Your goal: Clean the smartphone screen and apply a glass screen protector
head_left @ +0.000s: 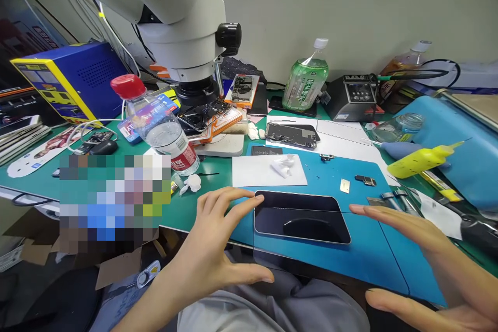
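Cluttered green surface [202,202]: phone [301,216] lies screen-up on the blue mat [361,254], left hand [212,249] touching its corner, right hand [436,264] beside, fingers spread, gripping nothing. Water bottle [157,124] and microscope [175,26] stand behind.

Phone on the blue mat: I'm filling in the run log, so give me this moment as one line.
left hand: open, fingers at phone left edge | right hand: open, beside phone, apart | phone: flat, screen up, blue mat

The phone [301,216] has a glossy black glass face that mirrors the room, and it lies on a smooth matt blue mat [361,254]. The bottle [161,127] is clear shiny plastic with a red cap. The sheet [257,171] is matt white paper. The microscope [171,15] housing looks smooth white enamel.
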